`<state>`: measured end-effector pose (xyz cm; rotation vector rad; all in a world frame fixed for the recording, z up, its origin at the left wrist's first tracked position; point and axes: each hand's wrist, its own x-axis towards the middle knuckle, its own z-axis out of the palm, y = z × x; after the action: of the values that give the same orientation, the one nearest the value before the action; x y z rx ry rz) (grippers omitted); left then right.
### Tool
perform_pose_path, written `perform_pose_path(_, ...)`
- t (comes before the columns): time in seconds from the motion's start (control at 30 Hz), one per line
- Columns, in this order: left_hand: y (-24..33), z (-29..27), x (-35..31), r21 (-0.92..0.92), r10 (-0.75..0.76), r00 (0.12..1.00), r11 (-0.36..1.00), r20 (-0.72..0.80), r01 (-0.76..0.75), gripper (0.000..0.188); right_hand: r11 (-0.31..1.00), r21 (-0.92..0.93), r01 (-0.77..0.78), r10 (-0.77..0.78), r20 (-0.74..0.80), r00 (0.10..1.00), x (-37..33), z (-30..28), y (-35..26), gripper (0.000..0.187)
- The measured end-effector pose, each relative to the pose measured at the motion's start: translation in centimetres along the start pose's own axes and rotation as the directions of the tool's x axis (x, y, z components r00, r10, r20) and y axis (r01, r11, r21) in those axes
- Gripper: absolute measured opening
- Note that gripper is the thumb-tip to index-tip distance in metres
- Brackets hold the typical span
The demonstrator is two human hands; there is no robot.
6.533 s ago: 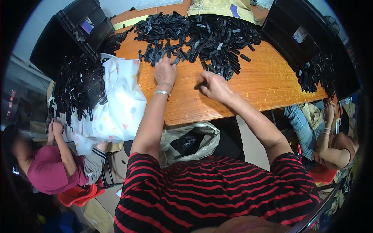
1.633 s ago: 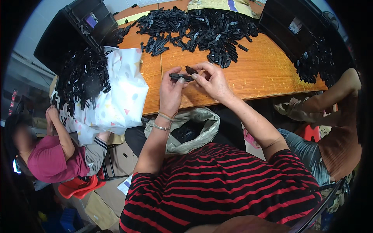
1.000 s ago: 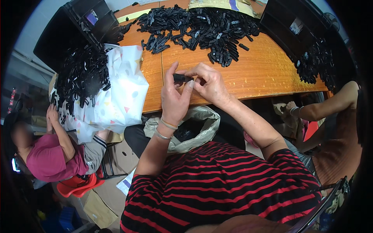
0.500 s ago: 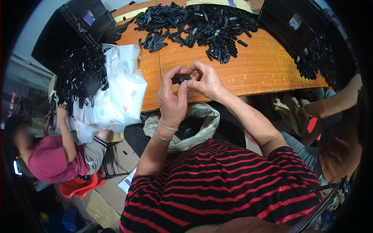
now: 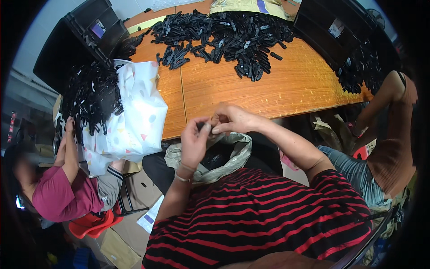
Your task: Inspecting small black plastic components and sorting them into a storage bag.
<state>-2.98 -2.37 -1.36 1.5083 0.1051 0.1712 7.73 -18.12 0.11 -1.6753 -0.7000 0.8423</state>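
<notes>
Wooden table edge point(image 5: 322, 106), hands point(image 5: 193, 147) close by, open surface point(image 5: 268, 95) before black pieces point(image 5: 242, 40)

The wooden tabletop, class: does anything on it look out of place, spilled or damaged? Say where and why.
One small black piece lies alone, just right of the main pile of black pieces, so it looks stray. The wooden tabletop also shows pale scuffs toward its right side, as if worn.

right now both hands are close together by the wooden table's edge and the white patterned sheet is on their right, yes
Only the side is wrong: the head view shows the white patterned sheet left of the left hand and right hand.
</notes>
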Motion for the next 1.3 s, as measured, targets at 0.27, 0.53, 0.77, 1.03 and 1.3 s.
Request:
perform_pose_path(0.27, -5.7, -2.4, -4.2, 0.795, 0.056, 0.938, 0.514, 0.343, -0.321, 0.037, 0.489, -0.818, -0.302, -0.371, -0.509, 0.777, 2.9, -9.3, 1.6, 0.026)
perform_pose_path(0.53, -1.5, -3.7, 3.5, 0.638, 0.326, 0.925, 0.674, 0.194, -0.372, 0.012, 0.428, -0.831, -0.355, -0.284, -0.496, 0.820, 9.6, -11.1, 1.5, 0.033)
perform_pose_path(0.77, -0.4, -6.3, 19.1, 0.889, 0.578, 0.811, 0.318, 0.093, -0.329, 0.022, 0.574, -0.698, -0.428, 0.030, -0.504, 0.863, 10.1, -11.8, 0.2, 0.036)
perform_pose_path(1.03, -2.7, -6.3, 23.8, 0.981, 0.481, 0.863, 0.031, 0.153, -0.191, 0.009, 0.673, -0.632, -0.385, -0.022, -0.538, 0.843, 8.5, -11.0, 0.2, 0.042)
perform_pose_path(1.3, -2.4, -5.2, 19.2, 0.868, 0.450, 0.887, 0.393, 0.105, -0.302, 0.011, 0.732, -0.642, -0.226, -0.218, -0.536, 0.816, 6.6, -9.1, -0.4, 0.039)
